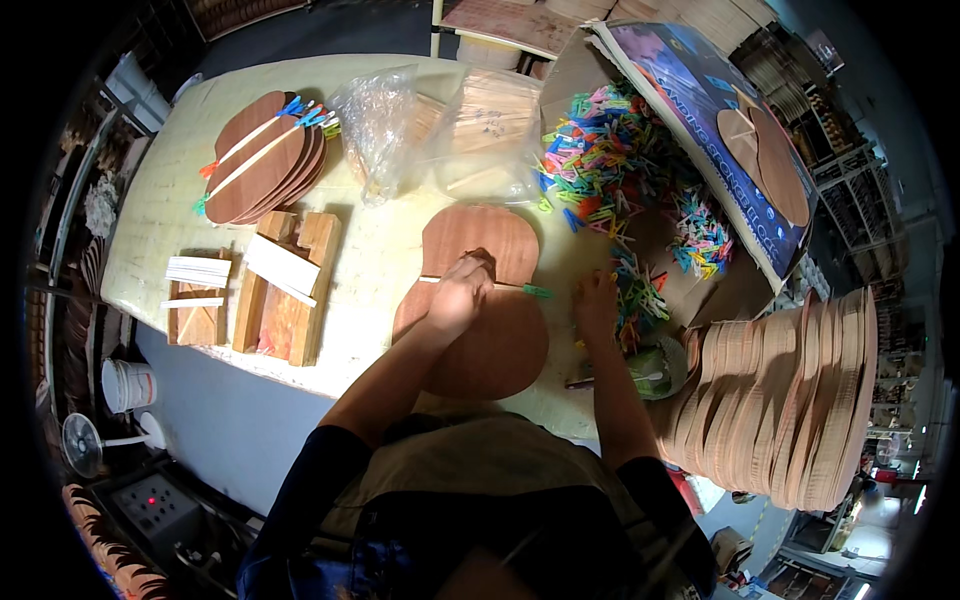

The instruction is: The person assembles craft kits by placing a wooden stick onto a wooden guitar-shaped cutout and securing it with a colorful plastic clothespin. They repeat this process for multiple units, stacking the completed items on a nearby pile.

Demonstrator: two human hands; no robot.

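Note:
A guitar-shaped panel of reddish-brown wood (490,350) lies flat in front of me. A thin pale strip (429,279) crosses its waist, with a green clothespin (537,291) at its right end. My left hand (462,295) rests on the panel over the strip's middle, fingers bunched; whether they pinch anything is hidden. To the right of the panel, my right hand (595,300) hovers low by the edge of a heap of coloured clothespins (605,150). Its fingers are apart, and no object shows in them.
At the back left lies a stack of similar panels (262,165) with clipped strips. Wooden holders (310,260) carry white strips nearer me. Plastic bags (375,130) lie behind the panel. An open cardboard box (720,150) and a tall row of wooden pieces (775,400) stand right.

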